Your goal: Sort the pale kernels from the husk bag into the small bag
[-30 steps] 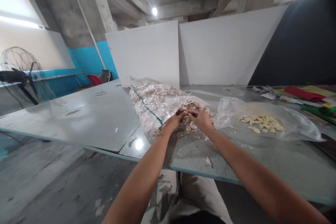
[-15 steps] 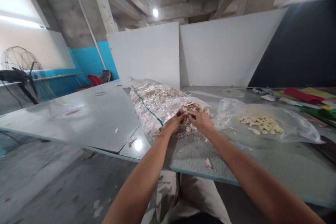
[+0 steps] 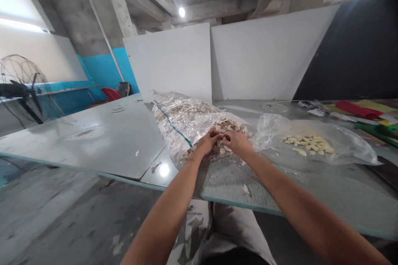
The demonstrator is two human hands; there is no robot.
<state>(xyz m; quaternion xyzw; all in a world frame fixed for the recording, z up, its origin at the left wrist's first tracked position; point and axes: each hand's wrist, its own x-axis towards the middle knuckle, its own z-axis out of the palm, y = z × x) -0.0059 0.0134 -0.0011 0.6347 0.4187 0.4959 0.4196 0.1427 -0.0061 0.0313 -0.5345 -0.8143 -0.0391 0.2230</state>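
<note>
My left hand (image 3: 210, 140) and my right hand (image 3: 238, 141) meet over the open mouth of a large clear plastic bag (image 3: 174, 122). Fingers and thumbs of both are pinched together, tip to tip; whatever small piece they hold is hidden between them. Papery, brownish garlic skins (image 3: 228, 124) spill from the bag around and under the fingers. A blue-green line runs along the bag's left part. To the right, pale peeled garlic cloves (image 3: 312, 144) lie in a spread-out heap on or inside a second clear plastic bag (image 3: 351, 147).
The grey table (image 3: 118, 149) has a glossy top and a seam left of my arms. Loose skin scraps (image 3: 246, 190) lie near its front edge. Red cloth-like material (image 3: 357, 108) and green items sit at the far right. White panels (image 3: 174, 64) stand behind; a fan (image 3: 25, 87) is at left.
Both hands stay pinched together over the skins, with only slight finger movement. The whole view has shifted a little; the bags and garlic cloves lie as before.
</note>
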